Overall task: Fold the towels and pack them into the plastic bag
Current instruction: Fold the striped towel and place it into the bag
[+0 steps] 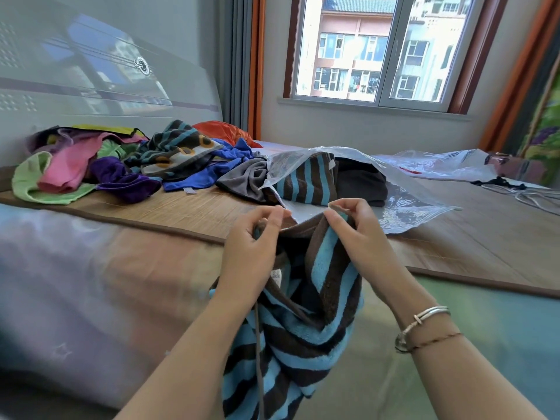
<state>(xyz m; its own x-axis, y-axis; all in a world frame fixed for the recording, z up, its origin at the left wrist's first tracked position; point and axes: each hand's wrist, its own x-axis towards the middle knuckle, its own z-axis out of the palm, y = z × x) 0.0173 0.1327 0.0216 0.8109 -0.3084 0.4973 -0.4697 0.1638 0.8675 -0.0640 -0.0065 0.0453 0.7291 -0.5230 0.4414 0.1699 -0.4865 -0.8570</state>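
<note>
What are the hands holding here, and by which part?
Both the left hand and the right hand pinch the top edge of the blue-and-brown striped towel; the rest hangs below.

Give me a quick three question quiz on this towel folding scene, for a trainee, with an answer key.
1. True or false: both the left hand and the right hand pinch the top edge of the blue and brown striped towel.
2. What already lies inside the clear plastic bag?
A. a pink towel
B. a striped towel and a dark one
C. nothing
3. Fill in: the unfolded towel pile lies to the ___ of the bag.

Key: 1 true; 2 B; 3 left
</note>
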